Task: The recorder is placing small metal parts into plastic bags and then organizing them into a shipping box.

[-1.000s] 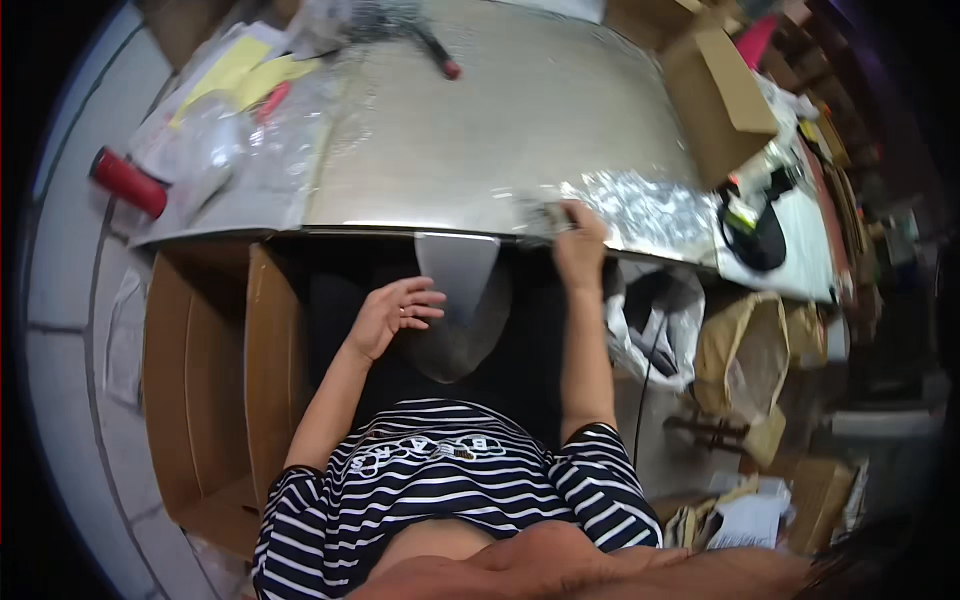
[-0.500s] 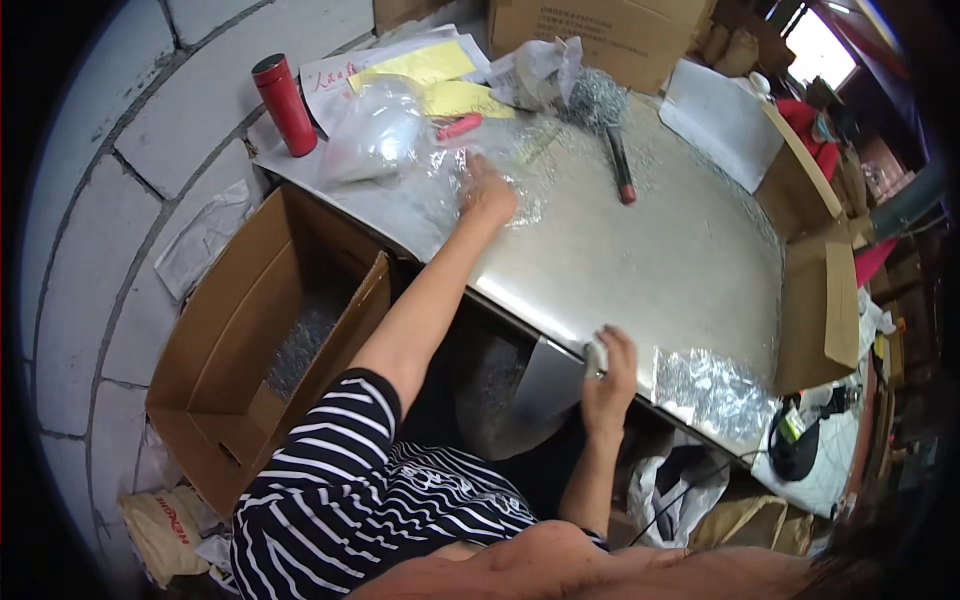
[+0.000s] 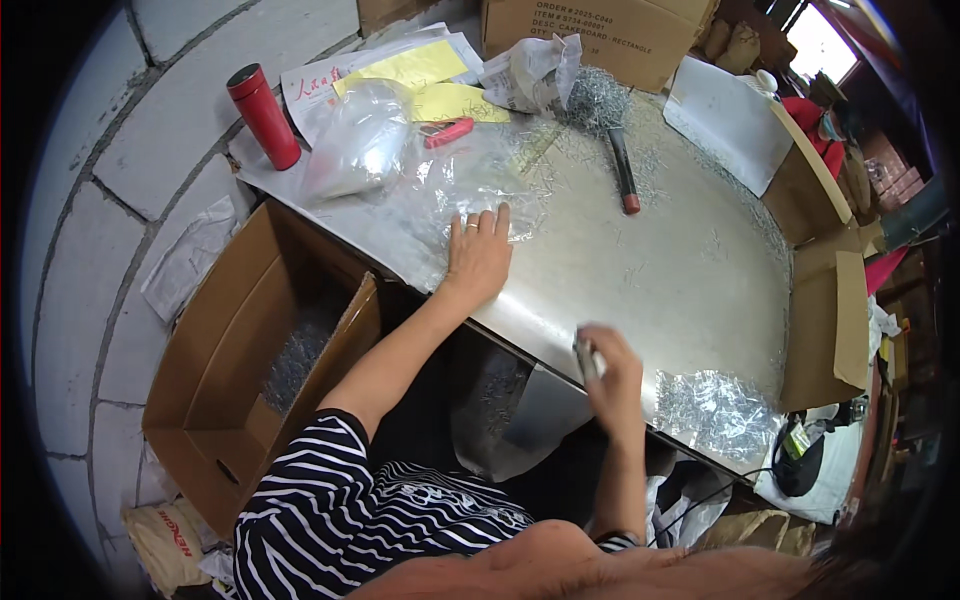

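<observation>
My left hand (image 3: 478,258) rests on the near side of a thin clear plastic bag (image 3: 465,195), with its fingers stretched out and a ring on one of them. Close to the table's front edge, my right hand (image 3: 618,385) is closed round a small silvery-white object (image 3: 592,360), blurred and partly covered by the fingers, so its kind is unclear. A fuller clear plastic bag (image 3: 358,140) lies beyond my left hand. Next to it is a red-handled tool (image 3: 447,131), partly under clear film. A sealed-looking flat clear packet of shiny small pieces (image 3: 715,410) lies right of my right hand.
A heap of thin metal pieces (image 3: 597,100) covers the end of a black bar with a red tip (image 3: 626,180). A red flask (image 3: 263,115) stands at the far left. An open cardboard box (image 3: 200,400) is below the table's left edge. Cardboard flaps (image 3: 815,320) border the right.
My left hand has drawn back toward me across the plastic, and its fingers now show stretched out. My right hand has turned slightly, still closed round the small object.
</observation>
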`<control>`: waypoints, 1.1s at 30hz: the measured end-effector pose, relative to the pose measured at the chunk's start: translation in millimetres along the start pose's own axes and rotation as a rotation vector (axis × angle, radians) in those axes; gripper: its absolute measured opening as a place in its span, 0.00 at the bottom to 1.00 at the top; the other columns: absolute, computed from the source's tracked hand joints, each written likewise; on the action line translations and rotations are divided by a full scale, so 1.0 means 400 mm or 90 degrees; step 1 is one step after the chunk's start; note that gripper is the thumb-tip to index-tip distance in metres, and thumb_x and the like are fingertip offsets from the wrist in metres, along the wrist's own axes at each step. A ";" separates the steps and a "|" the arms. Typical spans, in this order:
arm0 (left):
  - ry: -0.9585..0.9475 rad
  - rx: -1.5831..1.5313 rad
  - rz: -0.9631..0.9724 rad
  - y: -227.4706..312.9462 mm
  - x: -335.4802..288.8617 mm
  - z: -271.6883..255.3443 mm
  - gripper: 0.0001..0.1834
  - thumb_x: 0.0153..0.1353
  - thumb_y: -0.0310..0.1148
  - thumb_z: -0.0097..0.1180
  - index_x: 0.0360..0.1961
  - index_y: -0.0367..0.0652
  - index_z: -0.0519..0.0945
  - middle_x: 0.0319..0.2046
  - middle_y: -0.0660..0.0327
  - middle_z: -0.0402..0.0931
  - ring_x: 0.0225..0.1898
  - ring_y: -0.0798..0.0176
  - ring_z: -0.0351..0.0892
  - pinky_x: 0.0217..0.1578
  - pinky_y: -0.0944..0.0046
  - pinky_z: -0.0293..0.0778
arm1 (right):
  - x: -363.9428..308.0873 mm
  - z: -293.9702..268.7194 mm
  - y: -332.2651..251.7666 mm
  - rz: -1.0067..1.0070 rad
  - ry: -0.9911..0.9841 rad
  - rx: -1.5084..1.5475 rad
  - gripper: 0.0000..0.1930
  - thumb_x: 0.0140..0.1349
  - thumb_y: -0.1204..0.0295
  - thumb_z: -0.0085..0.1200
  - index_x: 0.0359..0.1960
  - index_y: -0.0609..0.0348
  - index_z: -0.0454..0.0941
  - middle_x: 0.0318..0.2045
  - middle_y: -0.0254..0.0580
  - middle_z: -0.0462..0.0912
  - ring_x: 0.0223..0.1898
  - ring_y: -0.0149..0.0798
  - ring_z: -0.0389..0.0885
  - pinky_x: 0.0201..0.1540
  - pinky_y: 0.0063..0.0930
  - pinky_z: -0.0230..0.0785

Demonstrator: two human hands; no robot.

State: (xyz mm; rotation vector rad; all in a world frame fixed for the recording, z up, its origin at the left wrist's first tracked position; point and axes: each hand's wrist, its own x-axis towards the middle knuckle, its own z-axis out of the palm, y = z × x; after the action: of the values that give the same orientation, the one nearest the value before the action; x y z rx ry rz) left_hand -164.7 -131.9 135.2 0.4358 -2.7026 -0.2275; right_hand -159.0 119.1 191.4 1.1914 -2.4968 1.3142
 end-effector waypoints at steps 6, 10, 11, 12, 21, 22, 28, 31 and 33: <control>0.128 -0.086 0.095 -0.018 -0.001 0.043 0.16 0.57 0.32 0.58 0.42 0.31 0.74 0.46 0.49 0.71 0.50 0.45 0.70 0.51 0.51 0.69 | 0.452 0.110 0.269 0.052 0.005 -0.126 0.12 0.58 0.72 0.54 0.44 0.61 0.80 0.43 0.53 0.81 0.45 0.54 0.80 0.48 0.37 0.71; 0.079 -0.062 0.117 -0.016 -0.023 0.042 0.07 0.53 0.29 0.59 0.31 0.39 0.75 0.36 0.56 0.72 0.40 0.51 0.74 0.37 0.55 0.73 | 0.686 0.300 0.369 0.007 0.026 -0.183 0.19 0.62 0.63 0.51 0.53 0.55 0.76 0.55 0.52 0.75 0.56 0.54 0.73 0.58 0.39 0.65; 0.092 -0.059 0.121 -0.015 -0.025 0.033 0.06 0.52 0.29 0.60 0.28 0.41 0.75 0.32 0.58 0.72 0.37 0.52 0.74 0.35 0.56 0.73 | 0.722 0.332 0.376 -0.005 0.018 -0.161 0.21 0.64 0.59 0.49 0.57 0.51 0.74 0.60 0.51 0.71 0.61 0.53 0.69 0.62 0.43 0.62; 0.089 -0.059 0.128 -0.007 -0.011 0.032 0.06 0.52 0.29 0.60 0.28 0.41 0.75 0.32 0.58 0.72 0.37 0.52 0.74 0.35 0.56 0.73 | 0.745 0.328 0.401 0.001 0.024 -0.161 0.21 0.64 0.59 0.49 0.57 0.51 0.74 0.60 0.51 0.71 0.61 0.53 0.69 0.62 0.43 0.62; 0.150 -0.188 0.238 -0.012 -0.014 0.000 0.08 0.50 0.26 0.59 0.25 0.41 0.70 0.29 0.56 0.69 0.34 0.53 0.72 0.33 0.58 0.72 | 0.510 0.160 0.471 0.063 -0.144 -0.432 0.26 0.68 0.55 0.40 0.68 0.37 0.59 0.71 0.43 0.53 0.72 0.54 0.46 0.69 0.60 0.42; 0.122 -0.196 0.264 -0.014 -0.014 0.000 0.10 0.48 0.27 0.62 0.28 0.40 0.72 0.32 0.56 0.71 0.37 0.51 0.72 0.36 0.55 0.72 | 0.448 0.142 0.462 0.038 -0.134 -0.418 0.27 0.68 0.57 0.41 0.69 0.39 0.59 0.71 0.42 0.54 0.72 0.53 0.46 0.69 0.59 0.42; 0.045 -0.235 0.203 0.006 -0.100 -0.017 0.07 0.53 0.26 0.58 0.32 0.39 0.74 0.34 0.56 0.72 0.40 0.50 0.72 0.40 0.55 0.71 | 0.206 0.070 0.327 0.032 -0.153 -0.361 0.28 0.65 0.71 0.42 0.68 0.49 0.58 0.71 0.43 0.54 0.72 0.49 0.48 0.71 0.52 0.42; 0.047 -0.275 0.212 0.016 -0.153 -0.030 0.09 0.54 0.27 0.59 0.37 0.38 0.77 0.37 0.55 0.73 0.42 0.50 0.73 0.43 0.56 0.70 | 0.150 0.047 0.308 0.015 -0.138 -0.298 0.30 0.59 0.81 0.40 0.66 0.53 0.62 0.69 0.44 0.58 0.71 0.49 0.51 0.71 0.48 0.43; 0.044 -0.304 0.160 0.025 -0.176 -0.044 0.11 0.56 0.26 0.58 0.41 0.38 0.78 0.41 0.54 0.72 0.43 0.51 0.73 0.43 0.56 0.70 | 0.133 0.021 0.306 -0.020 -0.153 -0.232 0.28 0.58 0.82 0.41 0.63 0.56 0.67 0.66 0.45 0.64 0.70 0.49 0.55 0.71 0.46 0.45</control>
State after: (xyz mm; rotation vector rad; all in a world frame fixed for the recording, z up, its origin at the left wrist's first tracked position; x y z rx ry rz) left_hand -98.7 -100.7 128.7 -0.0359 -2.4885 -0.7454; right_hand -275.3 121.7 125.4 1.3544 -2.7055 0.6967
